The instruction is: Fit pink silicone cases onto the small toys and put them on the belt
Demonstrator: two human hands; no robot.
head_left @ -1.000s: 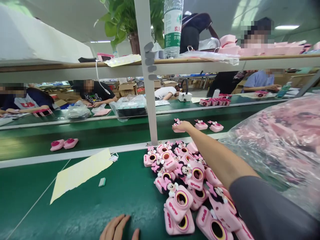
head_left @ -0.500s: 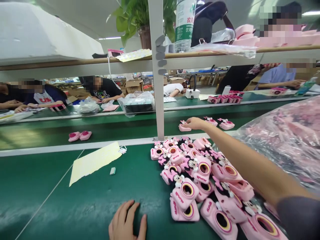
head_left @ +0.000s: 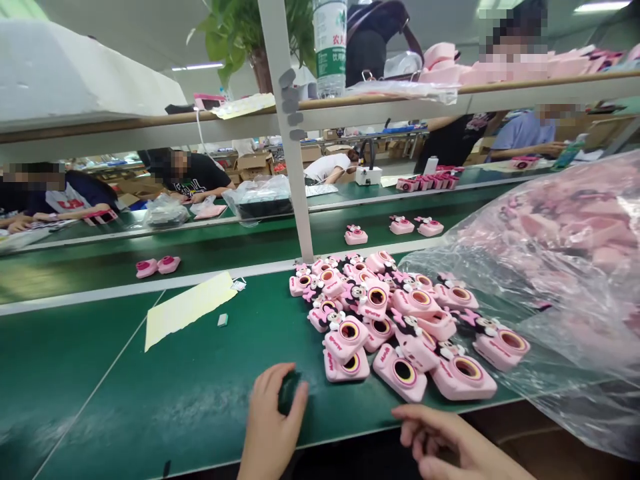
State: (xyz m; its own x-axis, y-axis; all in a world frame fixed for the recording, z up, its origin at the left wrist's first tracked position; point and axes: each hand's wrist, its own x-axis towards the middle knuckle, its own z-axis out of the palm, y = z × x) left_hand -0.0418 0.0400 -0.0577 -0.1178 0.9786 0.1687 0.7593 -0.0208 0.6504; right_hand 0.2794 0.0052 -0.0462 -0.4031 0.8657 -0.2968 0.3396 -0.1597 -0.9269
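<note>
My left hand (head_left: 274, 420) hovers at the front of the green table (head_left: 150, 400), thumb and fingers apart with nothing between them. Low on the right, my right hand (head_left: 450, 437) is held just off the table's front edge. Its index finger points forward, the others curl loosely, and no object shows in it. Beyond both hands lies a heap of pink camera-shaped cases (head_left: 403, 370) with cartoon mouse figures on top and round lens holes. On the green strip behind the heap stands a pink toy camera (head_left: 356, 235), with two more pink toy cameras (head_left: 415, 226) to its right.
A clear plastic bag (head_left: 565, 267) full of pink parts bulges at the right. A yellow paper sheet (head_left: 187, 310) and a small pale block (head_left: 223, 321) lie left of the heap. A white post (head_left: 290, 147) rises behind. Several people sit across the line.
My right hand has let go of the toy camera on the back strip and drawn back to the front edge. My left hand has shifted right, and the view has turned right.
</note>
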